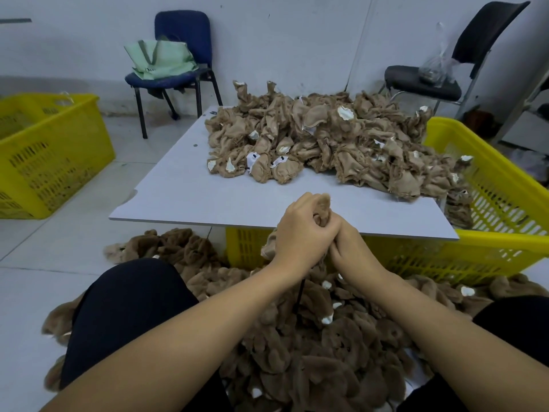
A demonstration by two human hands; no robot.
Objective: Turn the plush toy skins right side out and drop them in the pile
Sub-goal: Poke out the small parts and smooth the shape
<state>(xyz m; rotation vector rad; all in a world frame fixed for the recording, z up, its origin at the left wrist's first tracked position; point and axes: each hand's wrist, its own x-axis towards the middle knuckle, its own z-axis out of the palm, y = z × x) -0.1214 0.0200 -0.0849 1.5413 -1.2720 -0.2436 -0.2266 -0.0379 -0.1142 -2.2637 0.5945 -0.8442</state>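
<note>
Floor tiles (44, 248) in pale grey fill most of the scene, and a white board (193, 197) lies over a yellow crate (490, 197) as a low table in the middle. On the far right part of the board sits a big heap of inside-out skins (320, 144), light tan cloth with white patches and small labels; some of them hang over the right edge, toward the crate. On the near floor, between the person's knees, spreads the pile (312, 346) of finished skins, darker brown and furry, and it reaches under the near edge of the board.

At the left stands a second yellow crate (47, 156). By the far wall is a blue chair (181, 49) with a green bag (160, 59) on its seat, and at the far right a black chair (424, 81) which carries a clear plastic bag (436, 66).

Above the near edge of the board, both hands work close together on one plush skin (323, 208). The left hand (303, 233) has its fingers curled around the skin, and a furry brown part sticks up above the knuckles. The right hand (352, 248) touches the left one and its fingers are curled into the same skin from the right side. A tan part of the skin hangs below the left hand.
</note>
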